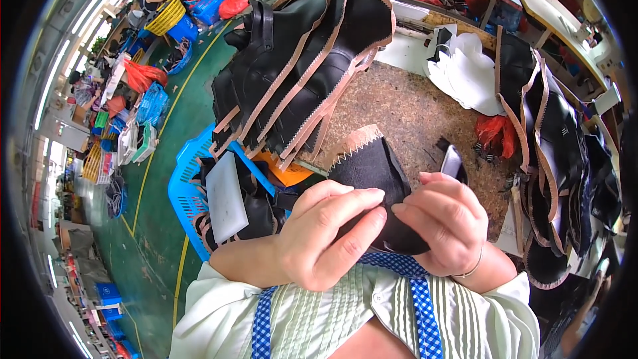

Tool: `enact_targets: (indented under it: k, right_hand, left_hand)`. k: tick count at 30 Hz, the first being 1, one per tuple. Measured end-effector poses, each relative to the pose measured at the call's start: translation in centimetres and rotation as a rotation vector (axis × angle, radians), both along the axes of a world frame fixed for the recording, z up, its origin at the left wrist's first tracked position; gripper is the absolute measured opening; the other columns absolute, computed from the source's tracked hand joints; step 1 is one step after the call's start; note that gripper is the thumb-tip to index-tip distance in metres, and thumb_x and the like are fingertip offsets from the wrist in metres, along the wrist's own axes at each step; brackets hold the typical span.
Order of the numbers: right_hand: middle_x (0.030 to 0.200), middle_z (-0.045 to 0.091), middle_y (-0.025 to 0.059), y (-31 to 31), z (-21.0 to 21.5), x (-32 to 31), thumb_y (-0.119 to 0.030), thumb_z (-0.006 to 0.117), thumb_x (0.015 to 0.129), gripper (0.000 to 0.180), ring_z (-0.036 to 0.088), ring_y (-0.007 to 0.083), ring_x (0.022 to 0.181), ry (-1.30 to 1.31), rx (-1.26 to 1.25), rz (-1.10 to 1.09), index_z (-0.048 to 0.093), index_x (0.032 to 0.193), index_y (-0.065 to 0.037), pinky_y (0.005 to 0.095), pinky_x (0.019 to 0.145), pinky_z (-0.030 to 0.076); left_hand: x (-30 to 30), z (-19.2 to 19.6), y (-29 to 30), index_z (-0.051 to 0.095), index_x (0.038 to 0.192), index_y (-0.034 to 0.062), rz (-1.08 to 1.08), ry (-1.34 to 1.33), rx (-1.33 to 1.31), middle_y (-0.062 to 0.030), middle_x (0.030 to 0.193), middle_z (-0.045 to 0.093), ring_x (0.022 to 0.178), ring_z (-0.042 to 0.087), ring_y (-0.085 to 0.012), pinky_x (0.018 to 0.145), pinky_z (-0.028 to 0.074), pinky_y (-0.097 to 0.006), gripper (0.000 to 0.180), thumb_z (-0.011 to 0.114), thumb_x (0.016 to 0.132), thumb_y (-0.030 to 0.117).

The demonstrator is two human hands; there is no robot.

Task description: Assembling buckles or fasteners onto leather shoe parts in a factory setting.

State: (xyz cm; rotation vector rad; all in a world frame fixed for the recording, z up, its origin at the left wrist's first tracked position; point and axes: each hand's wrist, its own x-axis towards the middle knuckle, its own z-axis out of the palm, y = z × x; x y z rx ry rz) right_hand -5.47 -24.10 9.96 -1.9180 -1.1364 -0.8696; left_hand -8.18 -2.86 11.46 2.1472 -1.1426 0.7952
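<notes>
A black leather upper (372,169), with a tan top edge zigzag-stitched in pale thread, stands in front of my chest between my two hands. My left hand (329,229) is closed, with thumb and forefinger pinching at the upper's near part. My right hand (448,223) is closed too, its bent fingers and thumb on the upper's right edge. The fingertips of both hands come close together, and any small thing between them is hidden. Just beyond my right fingers lies a dark, shiny object (453,163) whose kind I cannot make out.
Black uppers (299,60) with tan edges are heaped at the worn brown tabletop's (419,100) far left. More uppers (551,139) hang at right. White pieces (465,70) and a red plastic bag (497,134) lie between. A blue basket (183,189) with a white board (226,196) stands left.
</notes>
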Motion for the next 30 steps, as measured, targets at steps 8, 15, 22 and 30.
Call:
enact_targets:
  k: [8,15,22,30]
  right_hand:
    - [0.094,0.063,0.0078,-0.3,0.2,-0.5,-0.016,0.064,0.058,0.036,0.063,0.0208,0.080,-0.370,-0.096,-0.074,0.074,0.089,-0.002,0.0370,0.077,0.059]
    - [0.092,0.064,0.0101,0.4,-0.1,-0.7,-0.014,0.065,0.056,0.038,0.064,0.0205,0.078,-0.237,-0.001,-0.070,0.075,0.090,0.001,0.0357,0.074,0.059]
    - [0.088,0.063,0.0102,0.2,0.0,-0.2,-0.012,0.066,0.062,0.027,0.063,0.0209,0.075,-0.382,-0.105,-0.077,0.072,0.085,0.001,0.0369,0.072,0.060]
    - [0.088,0.062,0.0111,0.3,-0.3,0.1,-0.009,0.066,0.064,0.029,0.062,0.0204,0.073,-0.233,-0.152,-0.102,0.070,0.090,0.003,0.0335,0.067,0.056]
  left_hand:
    - [0.3,1.2,0.5,0.068,0.100,-0.0108,-0.121,0.163,-0.052,-0.0231,0.111,0.064,0.096,0.064,-0.0323,0.085,0.054,-0.044,0.031,0.068,0.071,-0.002]
    - [0.5,-0.2,0.4,0.066,0.108,-0.0109,-0.080,0.085,-0.131,-0.0228,0.115,0.063,0.100,0.066,-0.0325,0.084,0.053,-0.043,0.053,0.067,0.056,-0.001]
    - [1.6,2.9,0.8,0.068,0.104,-0.0033,-0.123,0.243,0.080,-0.0149,0.110,0.064,0.103,0.068,-0.0334,0.086,0.052,-0.043,0.045,0.071,0.059,-0.007]
    - [2.4,2.1,0.3,0.066,0.093,0.0012,-0.029,0.351,0.060,-0.0104,0.098,0.067,0.090,0.067,-0.0280,0.087,0.053,-0.040,0.034,0.075,0.060,-0.002]
